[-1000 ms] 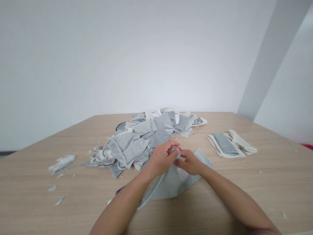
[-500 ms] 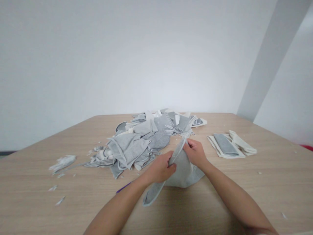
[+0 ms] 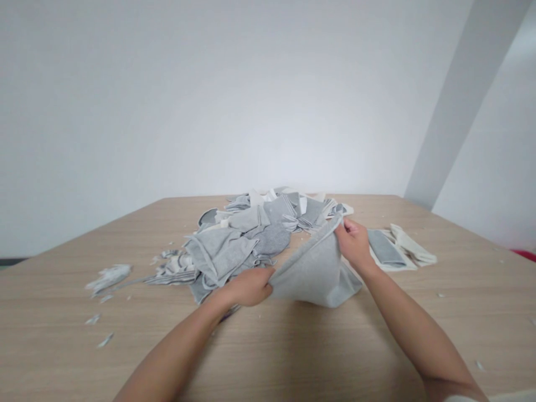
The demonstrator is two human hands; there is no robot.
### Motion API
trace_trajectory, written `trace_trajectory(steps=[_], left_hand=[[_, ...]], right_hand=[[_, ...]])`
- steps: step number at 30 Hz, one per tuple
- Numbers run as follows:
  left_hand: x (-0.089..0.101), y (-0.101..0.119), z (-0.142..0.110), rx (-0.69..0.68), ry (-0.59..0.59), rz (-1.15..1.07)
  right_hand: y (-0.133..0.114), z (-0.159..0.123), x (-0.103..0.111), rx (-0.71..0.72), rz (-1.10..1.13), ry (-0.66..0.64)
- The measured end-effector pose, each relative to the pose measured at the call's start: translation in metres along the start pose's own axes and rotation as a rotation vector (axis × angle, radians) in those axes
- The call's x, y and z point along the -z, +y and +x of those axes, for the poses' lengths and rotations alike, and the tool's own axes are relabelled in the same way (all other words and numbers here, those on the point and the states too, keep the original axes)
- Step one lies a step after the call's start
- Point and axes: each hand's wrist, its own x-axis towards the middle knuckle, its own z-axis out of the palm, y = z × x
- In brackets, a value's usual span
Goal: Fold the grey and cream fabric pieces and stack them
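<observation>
A light grey piece of fabric (image 3: 312, 272) is stretched between my two hands, its hemmed edge running slantwise from lower left to upper right. My left hand (image 3: 252, 286) is closed on the lower left end of that edge. At the upper right end, my right hand (image 3: 352, 240) pinches the cloth between thumb and fingers. The rest of the fabric hangs down above the table. Just behind my left hand lies a heap of grey cloth pieces (image 3: 221, 251). A small dark purple thing (image 3: 227, 315) shows partly beneath my left wrist.
Folded grey and cream cloths (image 3: 387, 248) lie on the right of the wooden table (image 3: 318, 357). White scraps (image 3: 109, 277) and loose bits are strewn on the left. Striped cloth (image 3: 178, 271) sits at the heap's left edge. A white wall (image 3: 268, 100) stands behind.
My hands have moved apart, the left one leftward and the right one up and to the right. The fabric's edge, which hung loose at the lower left, is now drawn out between them.
</observation>
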Motion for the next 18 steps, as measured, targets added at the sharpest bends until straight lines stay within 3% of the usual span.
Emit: trace_trajectory(steps=[5, 12, 18], left_hand=[[0.018, -0.017, -0.003, -0.120, 0.059, -0.457], [0.036, -0.027, 0.005, -0.009, 0.586, -1.022], [0.044, -0.014, 0.010, -0.011, 0.883, -0.976]], right_hand=[[0.000, 0.008, 0.007, -0.003, 0.000, 0.081], [0.006, 0.027, 0.016, -0.104, 0.136, 0.234], [-0.007, 0.035, 0.014, -0.043, 0.207, 0.330]])
